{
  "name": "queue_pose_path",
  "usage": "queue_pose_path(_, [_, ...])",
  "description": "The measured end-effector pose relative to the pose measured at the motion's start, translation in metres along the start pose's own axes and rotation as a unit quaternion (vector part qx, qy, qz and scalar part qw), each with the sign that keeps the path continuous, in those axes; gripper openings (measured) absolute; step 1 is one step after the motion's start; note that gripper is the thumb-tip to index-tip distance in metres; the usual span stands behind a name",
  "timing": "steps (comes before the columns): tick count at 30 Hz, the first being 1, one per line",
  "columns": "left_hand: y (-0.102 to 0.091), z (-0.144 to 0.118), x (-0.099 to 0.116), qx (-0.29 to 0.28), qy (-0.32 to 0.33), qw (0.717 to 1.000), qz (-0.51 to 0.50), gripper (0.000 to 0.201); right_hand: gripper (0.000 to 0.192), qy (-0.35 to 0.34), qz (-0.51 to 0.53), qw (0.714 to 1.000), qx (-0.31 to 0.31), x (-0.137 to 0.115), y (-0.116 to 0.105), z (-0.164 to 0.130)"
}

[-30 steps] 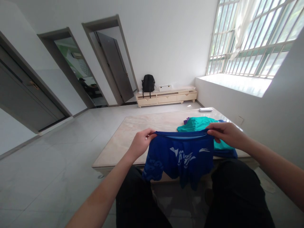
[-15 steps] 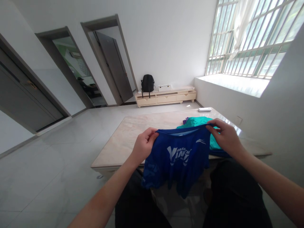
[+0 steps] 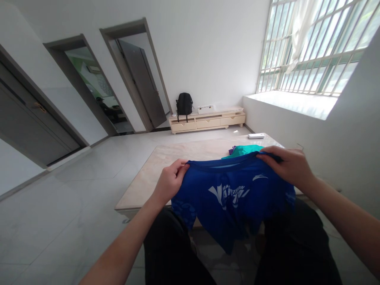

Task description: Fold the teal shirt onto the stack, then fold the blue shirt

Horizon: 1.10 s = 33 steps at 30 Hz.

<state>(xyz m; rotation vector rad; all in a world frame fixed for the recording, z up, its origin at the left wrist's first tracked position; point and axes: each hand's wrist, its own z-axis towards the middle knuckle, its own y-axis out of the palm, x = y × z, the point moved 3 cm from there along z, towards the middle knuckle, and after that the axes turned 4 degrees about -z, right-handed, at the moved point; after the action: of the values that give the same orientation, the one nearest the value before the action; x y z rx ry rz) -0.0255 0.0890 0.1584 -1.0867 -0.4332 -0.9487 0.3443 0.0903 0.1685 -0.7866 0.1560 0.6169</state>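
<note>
Blue shirt stretched between both hands, above the near table edge.

Head view: the left hand [image 3: 170, 183] and right hand [image 3: 287, 164] are each pinched shut on a top corner of the blue shirt [image 3: 231, 198]. Its long axis runs left to right; the body hangs toward the lap, in front of the table [image 3: 154, 170] and the teal garment [image 3: 242, 150].

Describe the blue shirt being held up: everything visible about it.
The blue shirt is a royal-blue jersey of thin, sporty-looking fabric with white lettering and a small white logo on the chest. The left hand and the right hand pinch its top edge at either end, stretching it level. The body hangs limp and creased over the near edge of the table, between the person's knees.
</note>
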Motion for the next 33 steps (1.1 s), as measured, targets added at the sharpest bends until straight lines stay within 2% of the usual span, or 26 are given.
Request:
queue_pose_path(3, [0.017,0.000,-0.005,-0.085,-0.110,0.978,-0.158,0.037,0.038,0.048,0.059,0.991,-0.109,-0.004,0.001,0.006])
queue_pose_path(6, [0.034,-0.003,-0.002,-0.116,-0.184,0.935,-0.280,0.035,0.048,0.116,0.139,0.965,-0.192,-0.009,0.009,0.001])
queue_pose_path(8, [0.043,-0.007,0.004,-0.106,-0.207,0.910,-0.342,0.032,0.049,0.172,0.213,0.940,-0.204,-0.016,0.017,-0.007])
queue_pose_path(11, [0.053,-0.014,0.019,-0.091,-0.233,0.879,-0.406,0.032,0.045,0.250,0.336,0.887,-0.196,-0.030,0.029,-0.021])
queue_pose_path(13, [0.059,-0.020,0.030,-0.093,-0.250,0.862,-0.431,0.035,0.043,0.279,0.391,0.858,-0.183,-0.040,0.037,-0.028])
queue_pose_path(15, [0.063,-0.024,0.037,-0.091,-0.254,0.852,-0.449,0.036,0.041,0.293,0.422,0.841,-0.170,-0.046,0.042,-0.031])
queue_pose_path(17, [0.062,-0.023,0.035,-0.059,-0.249,0.850,-0.461,0.034,0.039,0.300,0.438,0.834,-0.152,-0.046,0.044,-0.031])
queue_pose_path(20, [0.050,-0.017,0.017,0.057,-0.246,0.844,-0.473,0.030,0.036,0.312,0.442,0.835,-0.104,-0.033,0.044,-0.025])
queue_pose_path(22, [0.044,-0.013,-0.002,0.106,-0.268,0.826,-0.485,0.028,0.033,0.327,0.448,0.827,-0.092,-0.021,0.046,-0.020])
queue_pose_path(23, [0.043,-0.012,-0.010,0.111,-0.288,0.813,-0.494,0.026,0.030,0.343,0.456,0.815,-0.098,-0.014,0.049,-0.019])
queue_pose_path(25, [0.046,-0.011,-0.025,0.086,-0.339,0.785,-0.512,0.021,0.024,0.408,0.473,0.770,-0.128,-0.003,0.058,-0.021])
queue_pose_path(26, [0.049,-0.012,-0.031,0.066,-0.365,0.769,-0.521,0.019,0.022,0.458,0.480,0.734,-0.149,0.001,0.063,-0.023])
queue_pose_path(28, [0.057,-0.017,-0.038,0.020,-0.414,0.733,-0.540,0.019,0.023,0.554,0.497,0.641,-0.187,0.008,0.071,-0.031])
queue_pose_path(30, [0.065,-0.023,-0.040,-0.017,-0.446,0.694,-0.565,0.021,0.022,0.601,0.529,0.561,-0.210,0.009,0.076,-0.038])
queue_pose_path(31, [0.069,-0.026,-0.039,-0.030,-0.453,0.675,-0.581,0.022,0.018,0.605,0.551,0.535,-0.211,0.009,0.076,-0.040])
queue_pose_path(33, [0.075,-0.032,-0.033,-0.050,-0.458,0.640,-0.615,0.025,0.013,0.599,0.589,0.507,-0.193,0.008,0.076,-0.046])
